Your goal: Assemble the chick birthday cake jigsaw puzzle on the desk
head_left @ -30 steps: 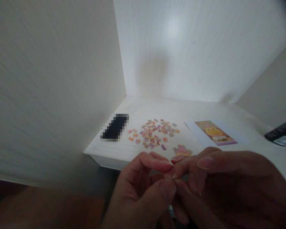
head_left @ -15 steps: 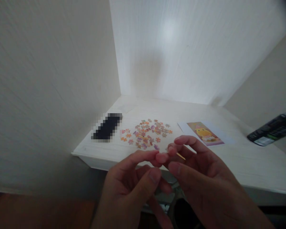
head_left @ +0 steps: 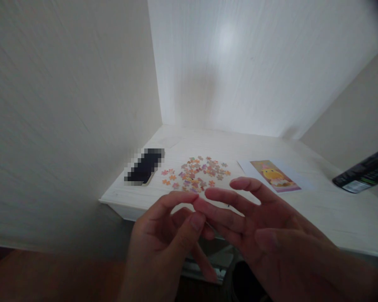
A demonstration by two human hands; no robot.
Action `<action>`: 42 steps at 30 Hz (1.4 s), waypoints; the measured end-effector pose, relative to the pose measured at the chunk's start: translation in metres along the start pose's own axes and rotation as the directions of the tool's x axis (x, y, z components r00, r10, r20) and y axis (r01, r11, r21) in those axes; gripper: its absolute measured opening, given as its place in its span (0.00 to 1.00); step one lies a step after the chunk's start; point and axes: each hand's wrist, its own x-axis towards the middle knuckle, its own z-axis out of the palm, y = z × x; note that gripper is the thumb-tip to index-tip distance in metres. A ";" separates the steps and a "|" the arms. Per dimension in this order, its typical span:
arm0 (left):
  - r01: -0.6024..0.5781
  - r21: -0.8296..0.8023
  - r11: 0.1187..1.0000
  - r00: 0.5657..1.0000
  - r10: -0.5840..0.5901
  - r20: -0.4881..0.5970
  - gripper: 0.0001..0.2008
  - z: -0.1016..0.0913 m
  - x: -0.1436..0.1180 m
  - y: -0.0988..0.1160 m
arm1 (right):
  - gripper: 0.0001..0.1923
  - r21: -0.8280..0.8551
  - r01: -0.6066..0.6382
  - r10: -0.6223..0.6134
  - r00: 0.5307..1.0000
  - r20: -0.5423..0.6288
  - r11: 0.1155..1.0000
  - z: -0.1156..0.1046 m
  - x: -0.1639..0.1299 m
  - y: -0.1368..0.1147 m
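My left hand (head_left: 173, 235) is in front of the desk edge, its thumb and index finger closed in a pinch at a fingertip of my right hand. Whether a small thing is held there I cannot make out. My right hand (head_left: 255, 226) is turned partly palm up, with its fingers stretched and spread and its thumb apart. Just beyond the hands lies a loose pile of small jigsaw puzzle pieces (head_left: 195, 170) in orange, pink, purple and grey-green. My fingers hide the near side of the pile. A picture card (head_left: 272, 176) with a yellow cartoon figure lies right of it, on white paper (head_left: 245, 167).
A dark phone-like object (head_left: 145, 167), pixelated, lies at the left of the white desk (head_left: 318, 209). A black can or bottle (head_left: 363, 172) is at the far right. Pale panels (head_left: 195, 63) enclose the desk at the back and sides.
My right hand has opened, its fingers stretching and its thumb moving away from the fingertips. My left hand has shifted slightly left, still touching the right fingers. The view has turned slightly.
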 end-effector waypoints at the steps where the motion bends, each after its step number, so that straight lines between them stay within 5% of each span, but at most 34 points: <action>1: -0.037 0.039 0.999 0.999 0.038 -0.008 0.10 0.000 0.000 0.000 | 0.17 0.014 -0.003 0.002 0.999 0.032 1.000 0.000 0.000 -0.001; 7: -0.344 0.271 0.899 0.938 0.344 0.051 0.11 0.001 -0.001 0.006 | 0.22 0.058 -0.048 0.041 0.992 0.120 0.997 -0.006 -0.001 0.001; 13: -0.482 0.455 0.749 0.869 0.476 0.136 0.13 -0.004 -0.006 0.012 | 0.27 0.001 -0.060 0.059 0.991 0.120 0.998 -0.014 -0.003 0.005; 18: -0.527 0.530 0.665 0.834 0.524 0.172 0.12 -0.008 -0.009 0.014 | 0.27 -0.049 -0.059 0.065 0.988 0.139 0.997 -0.018 -0.006 0.007; 23: -0.491 0.579 0.651 0.834 0.543 0.096 0.13 -0.002 -0.012 0.014 | 0.27 -0.096 -0.039 0.061 0.970 0.234 0.995 -0.020 -0.005 0.009; 30: -0.498 0.588 0.637 0.804 0.593 0.038 0.13 0.003 -0.014 0.010 | 0.23 -0.133 -0.021 0.032 0.997 0.076 0.991 0.001 0.000 0.007; 42: -0.492 0.547 0.677 0.804 0.594 -0.012 0.13 0.007 -0.014 0.007 | 0.25 -0.084 -0.045 0.054 0.992 0.116 0.995 0.001 -0.002 0.008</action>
